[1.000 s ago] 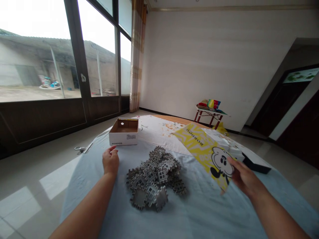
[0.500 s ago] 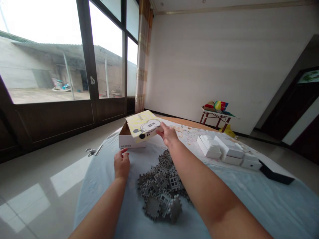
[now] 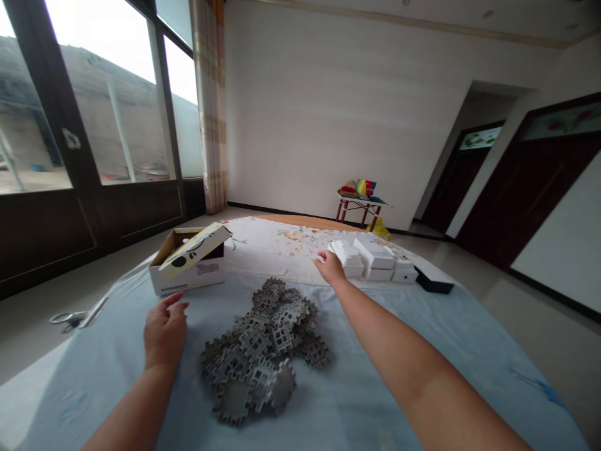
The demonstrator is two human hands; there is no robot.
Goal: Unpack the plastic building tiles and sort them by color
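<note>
A white cardboard box (image 3: 188,282) stands at the left of the table. Tilted across its open top is a flat yellow piece with a black-and-white cartoon print (image 3: 195,252). My left hand (image 3: 166,329) is just in front of this box, fingers loosely bent and apart, holding nothing. Farther right, my right hand (image 3: 331,268) hovers beside a group of white boxes (image 3: 373,257), its fingers loosely extended with nothing in them. Between my forearms lies a heap of grey interlocking plastic tiles (image 3: 263,347), some with window-like openings.
A black open box or tray (image 3: 434,280) lies at the right end of the white boxes. A metal clip (image 3: 70,321) sits on the table's left edge. The blue cloth (image 3: 375,388) covers the near side. A small side table (image 3: 361,203) stands by the wall.
My right hand has let go of the yellow printed piece, which now rests on the white box, and moved right toward the white boxes. The view has turned right.
</note>
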